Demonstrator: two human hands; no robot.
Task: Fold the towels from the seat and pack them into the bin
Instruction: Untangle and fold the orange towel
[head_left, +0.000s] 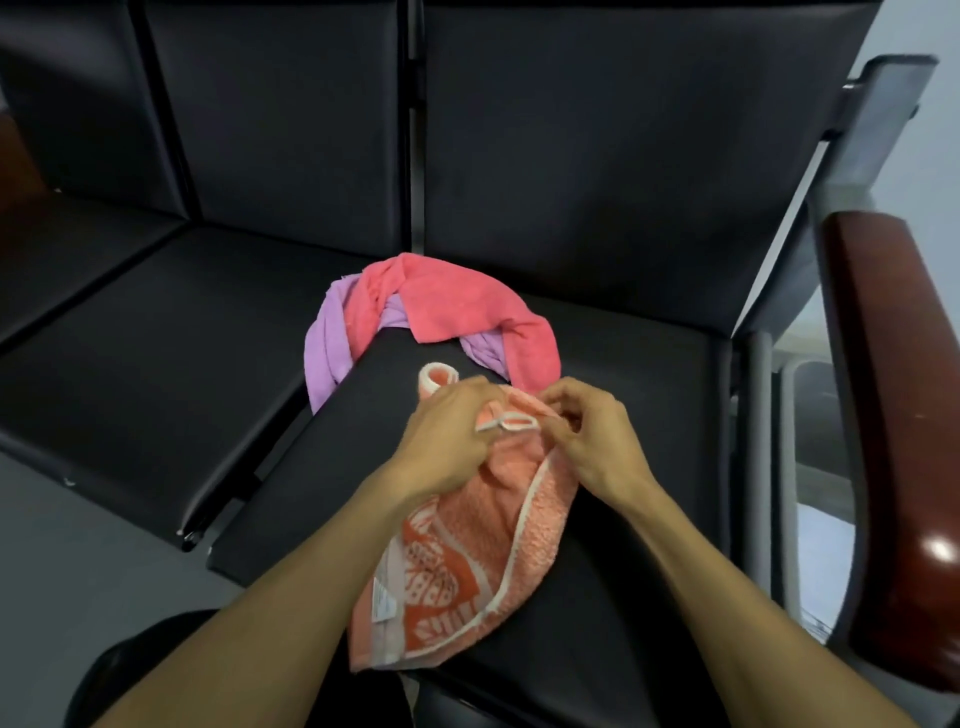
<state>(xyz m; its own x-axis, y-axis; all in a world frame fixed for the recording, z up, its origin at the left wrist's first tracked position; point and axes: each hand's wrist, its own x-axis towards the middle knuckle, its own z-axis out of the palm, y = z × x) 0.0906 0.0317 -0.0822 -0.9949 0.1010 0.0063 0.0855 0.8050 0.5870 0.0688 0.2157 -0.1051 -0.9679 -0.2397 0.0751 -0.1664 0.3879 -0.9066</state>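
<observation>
Both hands work close together at the far end of an orange towel (467, 540) that lies on the black seat (623, 364), its near end hanging toward the person over the seat's front edge. The left hand (447, 436) has its fingers curled down into the bunched cloth, gripping it. The right hand (592, 436) is just beside it, fingertips pinching the towel's white-trimmed edge — a small white loop (511, 422) of that trim shows in the gap between the two hands.

Under the left forearm the towel shows a darker orange and white pattern and a small white label (383, 600). A white border runs along the cloth from the right hand back toward the person.

Just beyond the left hand's knuckles a rolled piece of pale orange cloth (436, 376) pokes out; whether it is part of the same towel cannot be told.

Farther off, beyond both hands, a pink towel (457, 301) and a purple towel (327, 348) lie twisted together in an arch on the seat — the pink one over the purple.

To the right of the right hand, well apart, stands a reddish-brown wooden armrest (893, 415).
</observation>
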